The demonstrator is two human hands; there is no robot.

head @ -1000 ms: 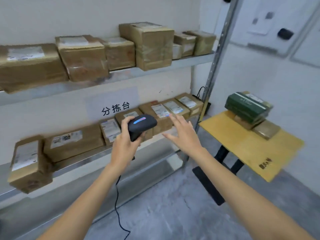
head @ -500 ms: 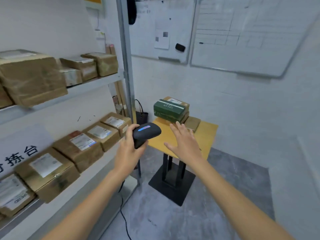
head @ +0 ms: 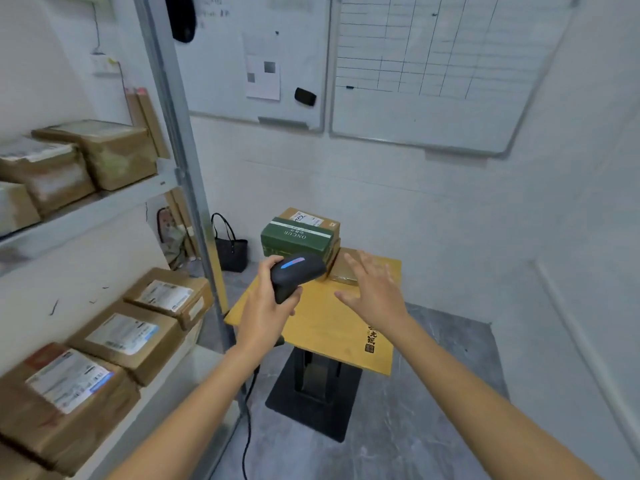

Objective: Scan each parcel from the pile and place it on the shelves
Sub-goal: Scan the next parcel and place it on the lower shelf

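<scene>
Scanner [head: 294, 275] clenched in left hand [head: 265, 311], freeing empty, spread right hand [head: 372, 294] to reach the parcel pile [head: 299, 235] just beyond it on the table [head: 329, 327].

A single head-worn wide-angle camera looks forward and down from standing height, facing the yellow counter [head: 322, 327] nearby, shelves [head: 104, 206] close at left.
</scene>
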